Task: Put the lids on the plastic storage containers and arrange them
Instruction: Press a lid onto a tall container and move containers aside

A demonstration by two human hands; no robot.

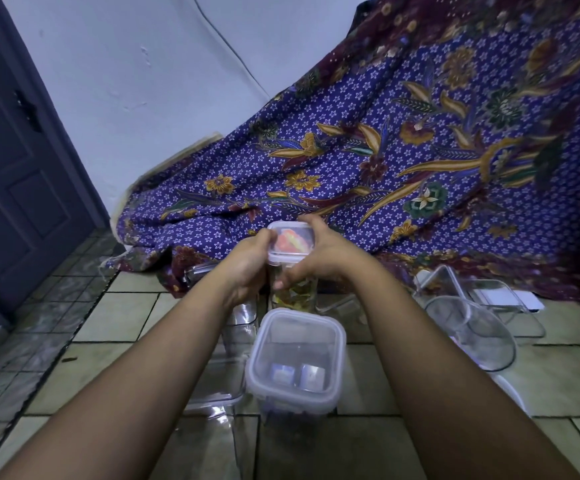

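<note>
Pale floor tiles point(115, 317) with dark grout are our stage, and nearest to us stands a tall clear plastic container with a square translucent lid point(297, 358), already capped by the look of it, parked in front so it stays out of the working zone. Just left of it, a low clear tub point(217, 386) sits on the floor, and off to the right an empty round clear plastic jar point(472, 332) leans on its side, still waiting for its lid, we'd say. Now to the action, just beyond: both arms reach out straight and level, meeting over a tall clear canister holding yellowish contents point(293, 292). Our left hand point(247, 268) curls round its upper left side, fingers closed on the rim, while our right hand point(323, 258) wraps the opposite side, thumb up by the top edge. Between them sits the small square translucent lid with a red and yellow patch point(290, 242), held flat on the mouth — a two-sided grip that looks meant for pressing the seal evenly. Behind it all, a purple floral batik cloth point(402, 150) drapes down, with a dark panelled door point(15, 168) at far left.
</note>
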